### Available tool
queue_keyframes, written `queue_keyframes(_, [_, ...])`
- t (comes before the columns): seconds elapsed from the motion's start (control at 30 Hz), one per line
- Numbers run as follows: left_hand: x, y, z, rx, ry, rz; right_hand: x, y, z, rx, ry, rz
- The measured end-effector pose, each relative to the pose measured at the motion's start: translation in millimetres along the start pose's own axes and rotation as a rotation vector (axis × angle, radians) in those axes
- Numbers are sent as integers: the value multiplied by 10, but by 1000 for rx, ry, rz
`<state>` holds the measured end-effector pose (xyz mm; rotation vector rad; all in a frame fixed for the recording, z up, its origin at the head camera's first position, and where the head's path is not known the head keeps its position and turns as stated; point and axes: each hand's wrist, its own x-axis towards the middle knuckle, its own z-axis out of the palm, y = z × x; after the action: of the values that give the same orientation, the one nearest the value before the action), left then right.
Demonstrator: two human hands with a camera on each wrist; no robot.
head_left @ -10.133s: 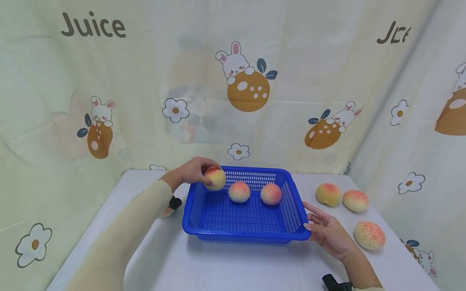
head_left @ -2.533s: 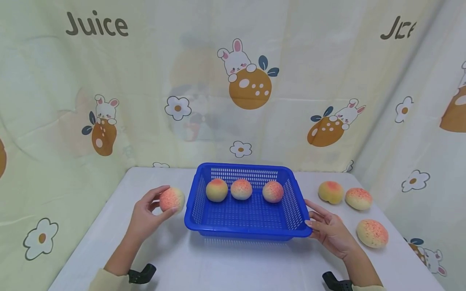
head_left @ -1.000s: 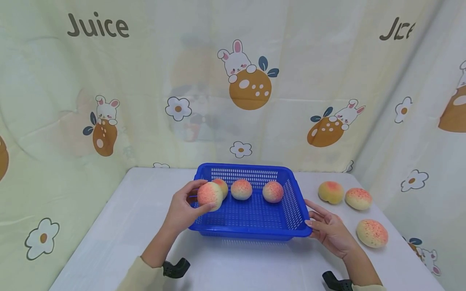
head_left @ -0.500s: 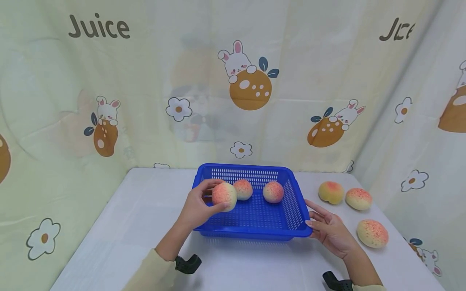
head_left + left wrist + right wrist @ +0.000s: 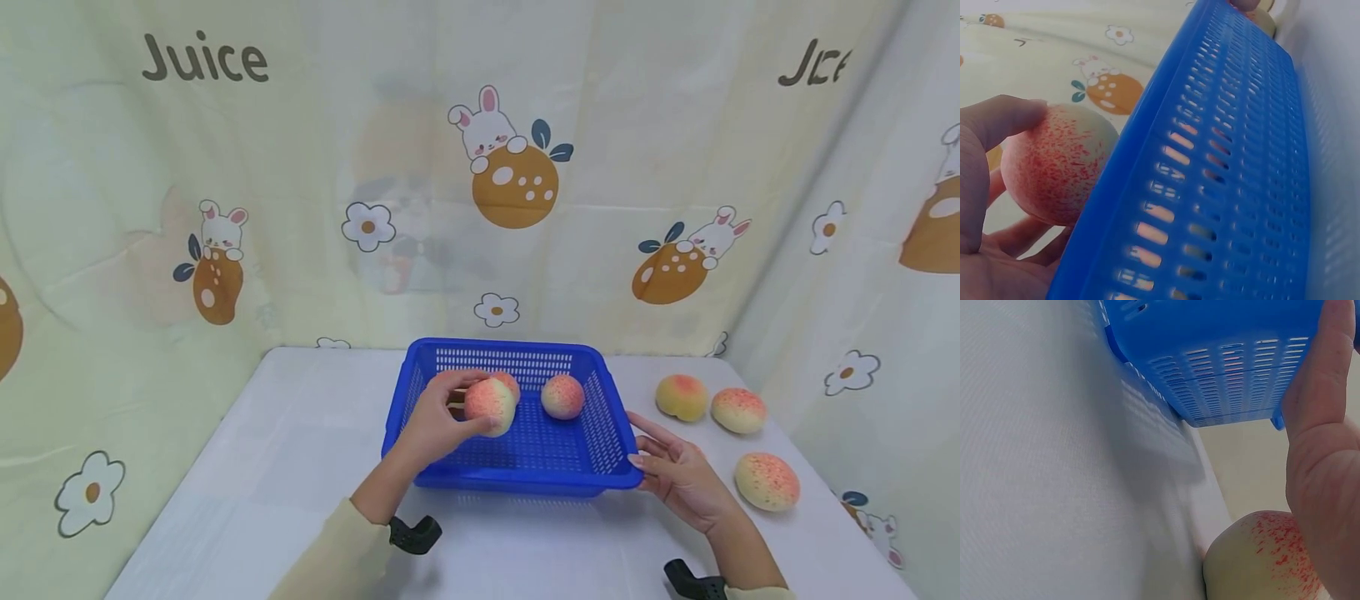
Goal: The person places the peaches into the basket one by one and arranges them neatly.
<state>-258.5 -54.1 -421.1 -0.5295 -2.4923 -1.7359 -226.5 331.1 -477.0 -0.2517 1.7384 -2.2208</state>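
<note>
My left hand (image 5: 435, 421) holds a pink-speckled peach (image 5: 490, 407) over the left half of a blue plastic basket (image 5: 517, 482), thumb in front and fingers behind. In the left wrist view the peach (image 5: 1060, 164) shows beyond the basket's rim. Inside the basket, one peach (image 5: 562, 397) sits at the right and another peach (image 5: 510, 382) is partly covered by the held one. The left fingers hide most of a yellowish peach further left. My right hand (image 5: 686, 483) grips the basket's right front corner, thumb tip on the rim and other fingers along the outer side.
On the white table (image 5: 300, 467), right of the basket, lie a yellow peach (image 5: 682, 397), a speckled peach (image 5: 738, 410) and a larger speckled peach (image 5: 767, 482). A patterned curtain (image 5: 300, 167) hangs behind and along the sides.
Earlier the left hand let go of a yellowish peach in the basket, then took a speckled peach from the left. It has carried this rightward over the basket. The right hand stays put.
</note>
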Motion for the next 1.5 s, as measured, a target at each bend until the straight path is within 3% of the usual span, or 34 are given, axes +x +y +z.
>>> queue_keyframes(0.23, [80, 23, 97, -17, -65, -14, 6, 12, -7, -1, -4, -2])
queue_keyframes(0.53, [189, 94, 239, -13, -75, -70, 6, 13, -10, 7, -10, -4])
queue_keyframes(1.0, [354, 128, 523, -74, -151, -103, 7, 17, -15, 19, -13, -8])
queue_keyframes(1.5, [507, 161, 828, 47, -175, -186, 8, 17, -2, 6, 17, -1])
